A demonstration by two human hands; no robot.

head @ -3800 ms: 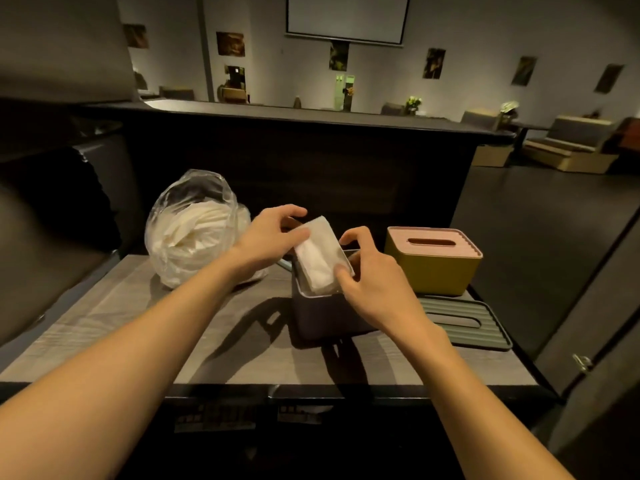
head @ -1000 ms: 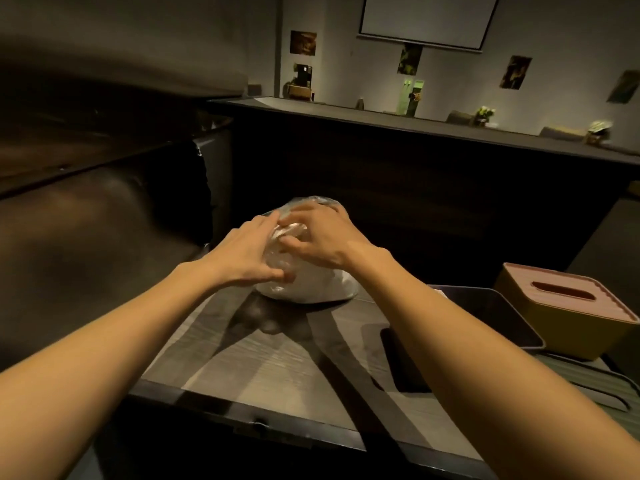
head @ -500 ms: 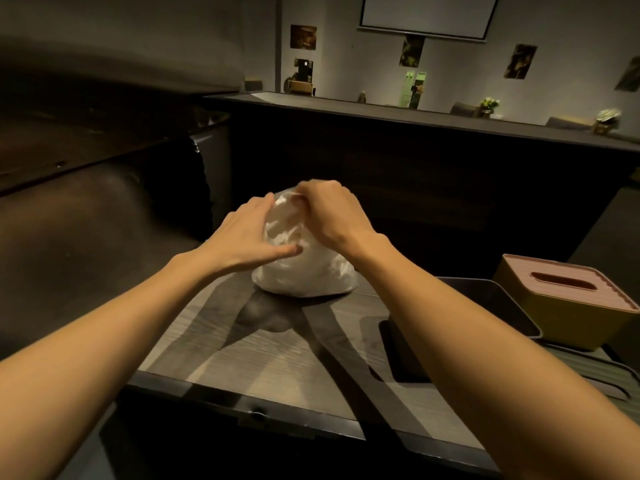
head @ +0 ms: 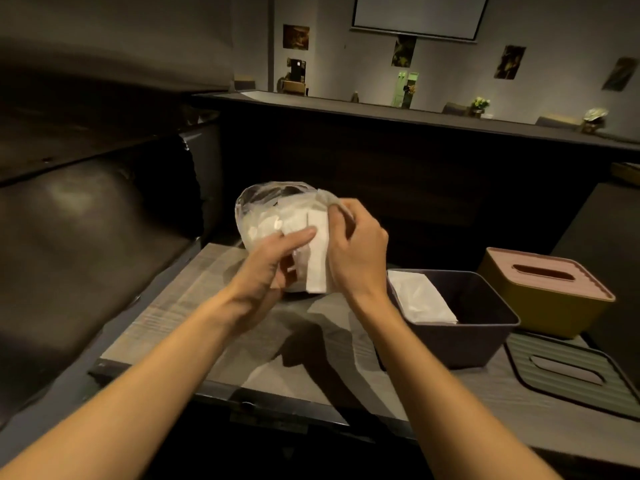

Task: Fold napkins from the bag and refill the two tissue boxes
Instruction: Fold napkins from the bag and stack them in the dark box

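Note:
A clear plastic bag full of white napkins stands at the back of the wooden table. In front of it my left hand and my right hand hold a white napkin between them, fingers curled round its edges. To the right is a dark open tissue box with folded napkins lying in its left half. Beyond it stands a yellow tissue box with its pink slotted lid on.
A dark green slotted lid lies flat on the table at the right front. A dark padded seat rises at the left and a dark counter wall stands behind the table.
Earlier I pressed a napkin into the dark box. Then both hands went to the bag, and now they have drawn a napkin out and hold it in front of the bag.

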